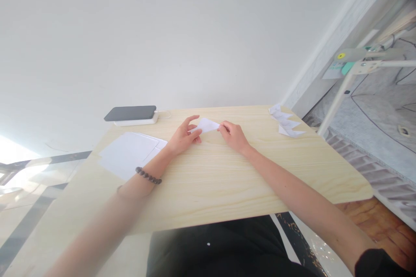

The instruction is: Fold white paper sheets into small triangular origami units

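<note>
A small folded piece of white paper (208, 125) is held between both hands, over the middle of the wooden table. My left hand (186, 135) grips its left end with the thumb on top, the other fingers partly spread around and behind it. At the paper's pointed right end, my right hand (233, 135) pinches the tip between thumb and curled fingers. Several folded white paper shapes (287, 122) with sharp points lie in a row near the table's right back edge. Loose white sheets (125, 151) are stacked to the left, partly behind my left forearm.
A dark phone (131, 113) rests on a white block (136, 122) with a cable at the table's back left. The pale wooden table (208, 190) stands against a white wall. On the right, beyond the table edge, is a white metal frame (341, 91).
</note>
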`<state>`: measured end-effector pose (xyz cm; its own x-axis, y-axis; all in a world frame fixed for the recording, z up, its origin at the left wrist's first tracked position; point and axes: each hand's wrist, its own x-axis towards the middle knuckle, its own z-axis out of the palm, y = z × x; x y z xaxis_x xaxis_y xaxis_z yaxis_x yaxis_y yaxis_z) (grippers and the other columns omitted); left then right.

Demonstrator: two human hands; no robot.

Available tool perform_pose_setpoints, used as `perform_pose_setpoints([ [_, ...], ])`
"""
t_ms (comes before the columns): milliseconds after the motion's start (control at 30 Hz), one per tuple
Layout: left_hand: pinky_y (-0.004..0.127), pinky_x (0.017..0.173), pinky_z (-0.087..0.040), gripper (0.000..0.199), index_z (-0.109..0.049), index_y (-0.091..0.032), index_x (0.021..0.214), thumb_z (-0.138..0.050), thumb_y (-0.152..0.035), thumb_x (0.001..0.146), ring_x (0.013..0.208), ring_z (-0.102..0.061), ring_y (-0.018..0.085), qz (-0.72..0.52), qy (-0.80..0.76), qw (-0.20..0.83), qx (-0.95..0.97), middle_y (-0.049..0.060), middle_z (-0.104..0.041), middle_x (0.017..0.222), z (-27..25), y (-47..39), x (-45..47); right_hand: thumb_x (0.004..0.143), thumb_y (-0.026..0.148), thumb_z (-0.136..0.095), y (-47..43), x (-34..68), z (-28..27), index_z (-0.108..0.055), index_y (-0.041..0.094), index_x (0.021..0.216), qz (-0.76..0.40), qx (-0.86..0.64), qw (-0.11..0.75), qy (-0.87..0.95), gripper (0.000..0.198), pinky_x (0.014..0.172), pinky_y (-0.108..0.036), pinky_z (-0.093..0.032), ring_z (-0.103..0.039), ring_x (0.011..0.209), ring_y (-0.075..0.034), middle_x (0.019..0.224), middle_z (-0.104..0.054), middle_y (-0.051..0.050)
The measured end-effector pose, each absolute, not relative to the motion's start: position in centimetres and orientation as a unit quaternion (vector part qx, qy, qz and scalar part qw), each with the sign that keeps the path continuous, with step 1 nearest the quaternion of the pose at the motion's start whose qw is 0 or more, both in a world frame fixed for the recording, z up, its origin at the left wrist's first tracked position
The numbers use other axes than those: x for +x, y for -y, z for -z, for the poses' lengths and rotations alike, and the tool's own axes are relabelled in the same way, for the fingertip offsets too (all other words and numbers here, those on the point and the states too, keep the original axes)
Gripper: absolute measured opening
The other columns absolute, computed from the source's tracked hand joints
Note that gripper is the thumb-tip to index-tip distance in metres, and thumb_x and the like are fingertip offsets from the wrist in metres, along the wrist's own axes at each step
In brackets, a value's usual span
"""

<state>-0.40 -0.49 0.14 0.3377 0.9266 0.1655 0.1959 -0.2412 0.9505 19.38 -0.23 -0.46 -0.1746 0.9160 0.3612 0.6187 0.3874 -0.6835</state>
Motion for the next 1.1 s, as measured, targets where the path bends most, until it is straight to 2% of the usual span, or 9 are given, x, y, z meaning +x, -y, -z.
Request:
perform_pose_setpoints([
  [167, 0.025, 0.062, -0.044, 0.046, -0.044, -0.018, 0.117, -0.052, -0.035, 0.075, 0.061, -0.057, 0.012, -0.395, -0.422, 0.440, 0.687, 0.001, -0.059, 0.069, 0.2, 0.2, -0.5, 0.080, 0.029, -0.036, 0.3, 19.5, 0.4, -0.054, 0.016, 0.068, -0.241, -0.504, 0.374, 0.740, 0.025, 0.050, -0.020, -0.029, -0.039, 0.048, -0.008, 0.053, -0.046, 0.003],
  [433, 0.026, 0.063, -0.044, 0.045, -0.045, -0.018, 0.114, -0.055, -0.036, 0.073, 0.062, -0.057, 0.012, -0.386, -0.432, 0.429, 0.693, 0.001, -0.060, 0.069, 0.4, 0.1, -0.6, 0.082, 0.038, -0.035, 0.3, 19.5, 0.6, -0.054, 0.016, 0.068, -0.237, -0.490, 0.365, 0.755, 0.032, 0.049, -0.020, -0.028, -0.038, 0.047, -0.007, 0.053, -0.046, 0.003],
  [667, 0.025, 0.058, -0.043, 0.038, -0.050, -0.014, 0.103, -0.052, -0.039, 0.074, 0.059, -0.054, 0.011, -0.403, -0.432, 0.428, 0.684, 0.003, -0.059, 0.072, 0.5, 0.0, -0.4, 0.085, 0.036, -0.031, 0.4, 19.4, 0.6, -0.053, 0.015, 0.070, -0.276, -0.469, 0.365, 0.755, 0.034, 0.056, -0.020, -0.035, -0.047, 0.054, -0.009, 0.060, -0.053, 0.000],
  [733, 0.025, 0.060, -0.044, 0.035, -0.051, -0.016, 0.101, -0.052, -0.038, 0.074, 0.069, -0.055, 0.013, -0.418, -0.443, 0.391, 0.691, 0.006, -0.059, 0.087, 0.5, -0.1, -0.5, 0.085, 0.036, -0.030, 0.4, 19.4, 0.5, -0.053, 0.015, 0.071, -0.258, -0.466, 0.364, 0.764, 0.034, 0.056, -0.020, -0.034, -0.046, 0.053, -0.009, 0.059, -0.052, 0.001],
  [833, 0.024, 0.064, -0.044, 0.031, -0.051, -0.019, 0.098, -0.055, -0.035, 0.071, 0.087, -0.052, 0.015, -0.455, -0.475, 0.286, 0.697, 0.006, -0.052, 0.106, 0.3, -0.2, -0.7, 0.085, 0.037, -0.033, 0.6, 19.3, 0.4, -0.053, 0.016, 0.070, -0.182, -0.483, 0.366, 0.774, 0.032, 0.054, -0.021, -0.031, -0.041, 0.051, -0.009, 0.057, -0.049, 0.001],
  [933, 0.022, 0.061, -0.043, 0.026, -0.052, -0.019, 0.090, -0.056, -0.035, 0.071, 0.081, -0.052, 0.013, -0.470, -0.490, 0.247, 0.691, 0.005, -0.052, 0.099, 0.1, -0.3, -0.9, 0.083, 0.036, -0.038, 0.8, 19.2, 0.2, -0.050, 0.017, 0.065, -0.087, -0.487, 0.380, 0.781, 0.029, 0.057, -0.022, -0.032, -0.041, 0.055, -0.010, 0.059, -0.047, 0.000],
  [1100, 0.021, 0.050, -0.040, 0.028, -0.052, -0.016, 0.089, -0.050, -0.041, 0.077, 0.057, -0.051, 0.009, -0.430, -0.451, 0.367, 0.690, 0.003, -0.057, 0.077, 0.0, 0.3, -0.3, 0.082, 0.032, -0.041, 1.4, 18.8, -0.4, -0.053, 0.017, 0.070, -0.032, -0.464, 0.400, 0.790, 0.022, 0.060, -0.022, -0.035, -0.046, 0.063, -0.010, 0.078, -0.051, -0.004],
])
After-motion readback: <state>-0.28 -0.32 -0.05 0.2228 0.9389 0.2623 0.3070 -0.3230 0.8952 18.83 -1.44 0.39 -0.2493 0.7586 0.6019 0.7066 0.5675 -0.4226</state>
